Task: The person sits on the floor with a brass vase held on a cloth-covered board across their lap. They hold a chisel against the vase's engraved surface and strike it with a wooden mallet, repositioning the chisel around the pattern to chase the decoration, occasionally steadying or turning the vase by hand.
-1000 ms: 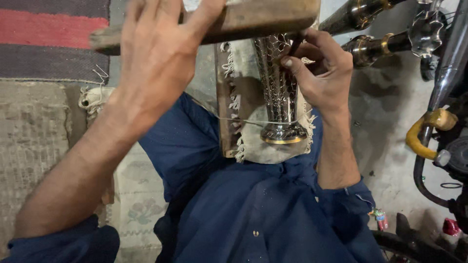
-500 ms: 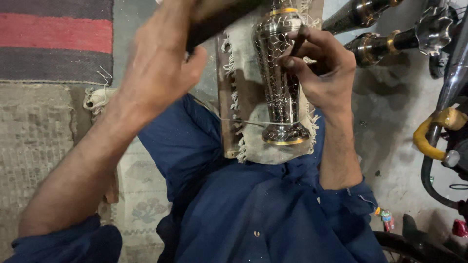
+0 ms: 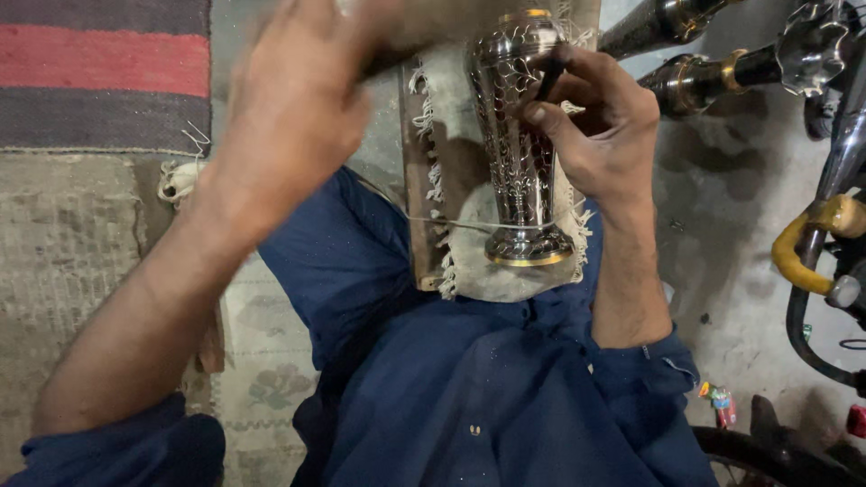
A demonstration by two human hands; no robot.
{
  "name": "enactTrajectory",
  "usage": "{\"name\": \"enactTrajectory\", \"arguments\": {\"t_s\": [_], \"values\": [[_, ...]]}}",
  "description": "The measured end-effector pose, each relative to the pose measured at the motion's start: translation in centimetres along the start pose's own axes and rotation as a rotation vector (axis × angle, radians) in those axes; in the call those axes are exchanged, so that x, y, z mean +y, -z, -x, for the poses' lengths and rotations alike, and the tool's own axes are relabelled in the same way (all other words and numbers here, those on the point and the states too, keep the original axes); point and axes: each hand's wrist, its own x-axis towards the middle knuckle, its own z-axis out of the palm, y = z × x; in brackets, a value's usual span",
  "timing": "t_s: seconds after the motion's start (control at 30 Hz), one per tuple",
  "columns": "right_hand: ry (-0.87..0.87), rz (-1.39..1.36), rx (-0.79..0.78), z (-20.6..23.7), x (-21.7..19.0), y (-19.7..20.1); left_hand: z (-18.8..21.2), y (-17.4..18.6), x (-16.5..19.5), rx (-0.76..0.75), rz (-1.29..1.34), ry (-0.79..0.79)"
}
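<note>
At far left we see a striped rug (image 3: 99, 81) with a red band, lying on the floor. Our left hand (image 3: 293, 117) is blurred and raised, closed around a wooden block (image 3: 424, 27) near the top edge — we cannot tell the grip more exactly. Next comes the vase (image 3: 523, 153), dark metal with fine engraved lines and a gold rim at its foot. It lies on a frayed pale cloth (image 3: 451, 225) over a board on our lap, long axis running away from us, foot toward our body and mouth pointing away. Our right hand (image 3: 600, 135) pinches a thin dark tool (image 3: 550, 77) against the vase's side. At lower right — a small bright wrapper (image 3: 717, 401), multicoloured, on the grey floor.
</note>
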Motion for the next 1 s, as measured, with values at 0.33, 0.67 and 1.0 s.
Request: {"name": "enactTrajectory", "arguments": {"t_s": [0.33, 0.67, 1.0], "values": [[0.007, -0.055, -0.001, 0.0, 0.0, 0.1, -0.5, 0.3, -0.4, -0.025, 0.005, 0.009], [-0.031, -0.419, 0.263, 1.4, 3.2, 1.0, 2.1, -0.8, -0.4, -0.028, 0.388, 0.233], [-0.06, -0.351, 0.297, 1.9, 3.9, 1.9, 4.9, -8.0, 5.5, 0.116, 1.228, 0.675]]}}
